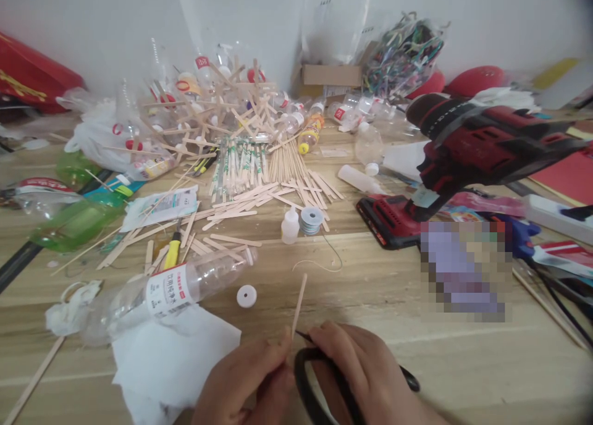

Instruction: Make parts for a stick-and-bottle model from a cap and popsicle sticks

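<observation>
My left hand (248,375) pinches the lower end of a wooden craft stick (300,298) that points up and away from me. Close beside it, my right hand (364,366) grips scissors with black handles (300,372). A dark tip of the scissors lies against or very near the stick; whether it touches I cannot tell. Just beyond my hands sits a white bottle cap (246,296) with a hole in its middle. To the left, a clear plastic bottle (208,277) lies on its side, partly over white paper (180,363).
A red and black cordless drill (463,147) stands on its battery at right. Ahead are a small dropper bottle (290,225) and a wire spool (312,219). Many craft sticks (236,206) and bottles pile up behind. A yellow-handled tool (172,252) lies at left.
</observation>
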The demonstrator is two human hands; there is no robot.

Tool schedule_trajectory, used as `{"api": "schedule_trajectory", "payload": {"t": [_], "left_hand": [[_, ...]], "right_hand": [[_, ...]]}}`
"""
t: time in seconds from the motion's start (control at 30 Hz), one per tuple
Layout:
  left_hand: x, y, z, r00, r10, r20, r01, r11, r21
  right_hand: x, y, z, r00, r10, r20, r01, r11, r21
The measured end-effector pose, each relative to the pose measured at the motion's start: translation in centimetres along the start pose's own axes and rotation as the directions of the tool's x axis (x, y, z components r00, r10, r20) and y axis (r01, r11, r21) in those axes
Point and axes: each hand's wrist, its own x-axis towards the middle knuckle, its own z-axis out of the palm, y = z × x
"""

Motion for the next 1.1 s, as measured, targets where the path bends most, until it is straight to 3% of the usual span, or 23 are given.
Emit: {"api": "schedule_trajectory", "payload": {"t": [0.07, 0.13, 0.2, 0.23, 0.27, 0.3, 0.37, 0.4, 0.43, 0.5, 0.57, 0.6, 0.63, 0.7, 0.73, 0.77, 0.8, 0.87, 0.93, 1.0, 1.03, 1.1], "left_hand": [[0.2, 0.0, -0.1, 0.999, -0.005, 0.048, 0.005, 1.0, -0.002], [0.5, 0.1, -0.1, 0.999, 0.024, 0.039, -0.025, 1.0, 0.019], [0.6, 0.2, -0.1, 0.999, 0.05, 0.003, -0.05, 0.998, 0.037], [0.6, 0.3, -0.1, 0.999, 0.054, -0.007, -0.054, 0.998, 0.037], [0.6, 0.3, -0.1, 0.998, 0.055, -0.014, -0.054, 0.998, 0.034], [0.6, 0.4, -0.1, 0.999, 0.052, -0.014, -0.052, 0.998, 0.029], [0.4, 0.4, -0.1, 1.0, 0.023, 0.005, -0.023, 1.0, 0.01], [0.4, 0.4, -0.2, 1.0, 0.0, 0.023, 0.0, 1.0, -0.004], [0.4, 0.4, -0.2, 0.998, -0.025, 0.049, 0.026, 0.999, -0.019], [0.4, 0.4, -0.3, 0.994, -0.059, 0.094, 0.063, 0.997, -0.043], [0.5, 0.3, -0.3, 0.996, -0.04, 0.076, 0.043, 0.998, -0.05], [0.6, 0.3, -0.3, 0.998, -0.018, 0.054, 0.021, 0.999, -0.044], [0.7, 0.2, -0.2, 1.0, 0.002, 0.031, -0.001, 0.999, -0.034], [0.8, 0.1, -0.1, 0.998, 0.061, -0.016, -0.061, 0.998, -0.028], [0.8, 0.1, -0.1, 0.997, 0.081, -0.019, -0.082, 0.996, -0.03], [0.8, 0.1, -0.1, 0.993, 0.109, -0.045, -0.111, 0.993, -0.038], [0.7, 0.1, -0.1, 0.997, 0.076, -0.012, -0.076, 0.997, -0.03], [0.6, 0.2, -0.2, 0.999, 0.037, 0.028, -0.036, 0.999, -0.027], [0.5, 0.3, -0.3, 0.996, -0.015, 0.085, 0.018, 0.999, -0.041], [0.4, 0.4, -0.3, 0.99, -0.066, 0.128, 0.075, 0.995, -0.064], [0.3, 0.5, -0.3, 0.987, -0.085, 0.134, 0.095, 0.993, -0.066], [0.3, 0.4, -0.3, 0.992, -0.074, 0.1, 0.079, 0.996, -0.051]], "right_hand": [[0.7, -0.5, -0.1, 0.972, 0.223, 0.078, -0.235, 0.943, 0.234], [1.5, -0.9, -0.1, 0.865, 0.379, 0.33, -0.501, 0.693, 0.518], [2.0, -1.2, 0.0, 0.76, 0.341, 0.552, -0.649, 0.411, 0.64], [2.0, -1.2, 0.0, 0.739, 0.313, 0.597, -0.674, 0.346, 0.653], [2.0, -1.1, 0.1, 0.747, 0.317, 0.585, -0.665, 0.362, 0.653], [1.7, -1.0, 0.1, 0.787, 0.344, 0.512, -0.617, 0.459, 0.639], [1.1, -0.6, 0.2, 0.916, 0.328, 0.231, -0.401, 0.785, 0.472], [0.8, -0.3, 0.2, 0.972, 0.224, 0.076, -0.237, 0.92, 0.313], [0.6, -0.1, 0.3, 0.995, 0.095, -0.019, -0.09, 0.982, 0.163], [0.5, 0.1, 0.3, 0.997, -0.034, -0.066, 0.037, 0.999, 0.033], [0.8, -0.1, 0.3, 0.991, 0.131, 0.025, -0.134, 0.967, 0.218], [1.1, -0.3, 0.2, 0.956, 0.255, 0.147, -0.292, 0.88, 0.374], [1.4, -0.5, 0.1, 0.897, 0.334, 0.291, -0.441, 0.735, 0.515], [2.0, -0.9, 0.0, 0.781, 0.315, 0.54, -0.625, 0.414, 0.662], [2.1, -1.1, 0.0, 0.752, 0.279, 0.597, -0.659, 0.326, 0.678], [2.0, -1.1, 0.1, 0.751, 0.275, 0.6, -0.66, 0.313, 0.683], [1.9, -1.0, 0.2, 0.776, 0.296, 0.557, -0.631, 0.37, 0.682], [1.3, -0.6, 0.5, 0.888, 0.329, 0.321, -0.46, 0.658, 0.597], [0.7, -0.2, 0.7, 0.985, 0.17, 0.015, -0.167, 0.936, 0.31], [0.4, 0.1, 0.7, 0.995, -0.028, -0.092, 0.033, 0.998, 0.054], [0.4, 0.1, 0.6, 0.996, -0.032, -0.083, 0.034, 0.999, 0.025], [0.8, -0.3, 0.3, 0.986, 0.161, 0.032, -0.165, 0.964, 0.21]]}}
